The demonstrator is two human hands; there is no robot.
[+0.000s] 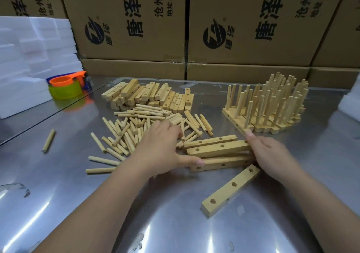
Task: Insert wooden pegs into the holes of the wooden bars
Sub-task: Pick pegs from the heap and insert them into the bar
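Three wooden bars (216, 149) with holes lie side by side on the metal table (175, 223) in front of me. My left hand (161, 149) lies over the near edge of a heap of loose pegs (136, 130), its thumb touching the left end of the nearest bar. My right hand (276, 155) holds the right ends of these bars, index finger stretched along them. A fourth bar (231, 188) lies slanted nearer to me. A stack of bare bars (150, 95) lies behind the pegs. Bars with upright pegs (272, 104) stand at the right.
One stray peg (48, 140) lies far left. An orange scoop on a green tape roll (65, 89) sits beside white foam blocks (29, 62) at the left. Cardboard boxes (194, 29) wall off the back. More white foam (350, 101) is at the right edge.
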